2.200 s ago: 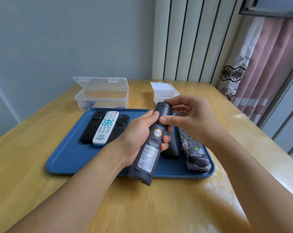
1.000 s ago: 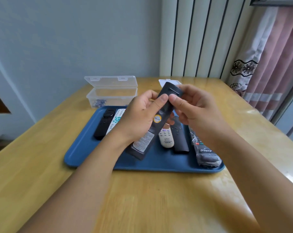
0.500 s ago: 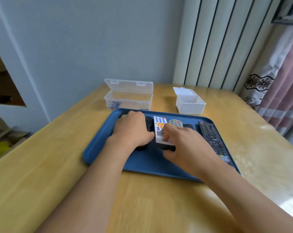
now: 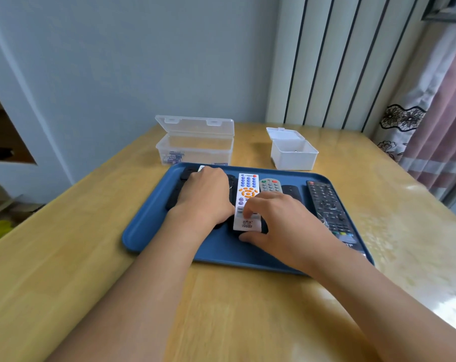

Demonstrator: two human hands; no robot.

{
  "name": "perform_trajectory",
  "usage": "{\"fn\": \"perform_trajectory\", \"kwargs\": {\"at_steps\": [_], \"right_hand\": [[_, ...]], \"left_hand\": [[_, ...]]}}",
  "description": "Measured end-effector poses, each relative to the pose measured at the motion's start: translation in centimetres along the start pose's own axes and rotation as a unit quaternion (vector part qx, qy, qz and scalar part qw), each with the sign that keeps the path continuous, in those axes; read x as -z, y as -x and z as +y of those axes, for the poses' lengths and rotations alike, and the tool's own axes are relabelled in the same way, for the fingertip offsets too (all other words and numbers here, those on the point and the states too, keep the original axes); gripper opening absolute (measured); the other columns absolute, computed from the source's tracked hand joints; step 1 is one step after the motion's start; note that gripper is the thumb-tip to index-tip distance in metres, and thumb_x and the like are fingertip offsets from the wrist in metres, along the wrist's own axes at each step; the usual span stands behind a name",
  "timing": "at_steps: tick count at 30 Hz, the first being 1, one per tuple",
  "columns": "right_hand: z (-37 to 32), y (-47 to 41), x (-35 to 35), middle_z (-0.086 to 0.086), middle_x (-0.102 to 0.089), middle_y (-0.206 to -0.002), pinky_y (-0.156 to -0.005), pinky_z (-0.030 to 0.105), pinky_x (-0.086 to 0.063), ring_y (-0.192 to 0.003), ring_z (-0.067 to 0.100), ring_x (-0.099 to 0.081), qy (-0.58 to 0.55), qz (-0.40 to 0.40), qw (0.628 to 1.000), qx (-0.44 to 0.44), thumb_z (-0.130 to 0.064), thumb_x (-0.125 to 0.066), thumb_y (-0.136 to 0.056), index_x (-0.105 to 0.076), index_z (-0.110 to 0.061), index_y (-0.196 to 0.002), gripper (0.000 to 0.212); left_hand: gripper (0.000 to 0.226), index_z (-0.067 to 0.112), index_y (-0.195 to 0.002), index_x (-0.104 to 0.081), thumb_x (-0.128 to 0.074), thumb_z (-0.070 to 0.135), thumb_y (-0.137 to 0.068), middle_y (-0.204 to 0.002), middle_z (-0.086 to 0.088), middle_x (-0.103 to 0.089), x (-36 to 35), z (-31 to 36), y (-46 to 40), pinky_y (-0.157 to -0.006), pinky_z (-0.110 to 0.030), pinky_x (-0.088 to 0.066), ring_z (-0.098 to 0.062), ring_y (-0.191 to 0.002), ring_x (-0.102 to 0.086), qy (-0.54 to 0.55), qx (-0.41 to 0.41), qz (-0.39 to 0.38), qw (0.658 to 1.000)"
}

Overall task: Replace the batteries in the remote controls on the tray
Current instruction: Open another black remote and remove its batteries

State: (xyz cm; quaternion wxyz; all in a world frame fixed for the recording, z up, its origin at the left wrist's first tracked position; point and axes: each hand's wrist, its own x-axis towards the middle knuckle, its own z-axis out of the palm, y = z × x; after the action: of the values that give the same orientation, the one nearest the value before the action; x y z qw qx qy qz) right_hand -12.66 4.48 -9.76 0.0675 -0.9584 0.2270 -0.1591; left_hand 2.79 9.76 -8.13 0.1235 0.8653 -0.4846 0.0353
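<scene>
Remote controls in a row on blue tray [image 4: 148,232], tray on wooden table [image 4: 64,270]. White remote [image 4: 246,197] with blue and orange buttons near tray middle, lying partly over a black remote [image 4: 264,227]. Right hand [image 4: 279,226] at its near end: forefinger pressing on top, thumb against the near edge, fingers curled round it. Left hand [image 4: 204,197] palm down over black remotes [image 4: 176,194] at tray's left; grip underneath cannot be told. Grey remote [image 4: 270,185], long black remote [image 4: 326,205] further right. Behind tray: clear lidded box [image 4: 195,145] with batteries [image 4: 173,157], small white box [image 4: 293,150], both lids open.
</scene>
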Motion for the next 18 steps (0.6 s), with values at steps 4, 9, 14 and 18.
{"fn": "perform_trajectory", "kwargs": {"at_steps": [4, 9, 14, 18], "right_hand": [[0.2, 0.1, 0.1, -0.008, -0.060, -0.111, -0.083, 0.039, -0.051, -0.102, 0.018, -0.056, -0.016, 0.007, 1.000, 0.002, -0.047, -0.074, -0.082, -0.062, -0.027, -0.105, 0.032], [0.6, 0.1, 0.0, -0.011, -0.060, -0.104, -0.082, 0.037, -0.051, -0.095, 0.017, -0.056, -0.030, 0.025, 0.999, 0.005, -0.049, -0.074, -0.079, -0.065, -0.029, -0.104, 0.033], [1.2, 0.2, 0.2, -0.021, -0.054, -0.084, -0.070, 0.017, -0.042, -0.075, 0.002, -0.053, -0.106, 0.119, 0.987, -0.008, -0.052, -0.070, -0.083, -0.068, -0.027, -0.099, 0.030], [1.4, -0.7, 1.3, -0.011, -0.073, -0.095, -0.063, 0.023, -0.054, -0.076, 0.006, -0.066, -0.423, 0.177, 0.875, -0.155, -0.042, -0.071, -0.087, -0.070, -0.021, -0.106, 0.028]], "left_hand": [[0.037, 0.013, -0.069, -0.038, -0.071, 0.020, -0.085, -0.084, -0.005, -0.043, -0.4, 0.1, -0.3, -0.044, -0.027, -0.026, -0.026, -0.076, -0.048, 0.004, 0.001, 0.005, 1.000], [0.033, 0.009, -0.065, -0.038, -0.065, 0.013, -0.083, -0.073, -0.006, -0.045, -0.6, 0.1, -0.5, -0.044, -0.029, -0.023, -0.025, -0.067, -0.047, 0.048, 0.035, 0.046, 0.997], [0.035, 0.007, -0.058, -0.045, -0.063, 0.018, -0.085, -0.058, -0.005, -0.043, 0.3, -1.5, -1.3, -0.047, -0.028, -0.028, -0.021, -0.052, -0.040, 0.218, 0.076, 0.067, 0.971], [0.025, 0.003, -0.091, -0.069, -0.049, 0.012, -0.102, -0.081, -0.013, -0.071, 2.2, -0.3, -0.1, -0.064, -0.027, -0.056, -0.022, -0.074, -0.066, 0.651, 0.038, -0.083, 0.754]]}}
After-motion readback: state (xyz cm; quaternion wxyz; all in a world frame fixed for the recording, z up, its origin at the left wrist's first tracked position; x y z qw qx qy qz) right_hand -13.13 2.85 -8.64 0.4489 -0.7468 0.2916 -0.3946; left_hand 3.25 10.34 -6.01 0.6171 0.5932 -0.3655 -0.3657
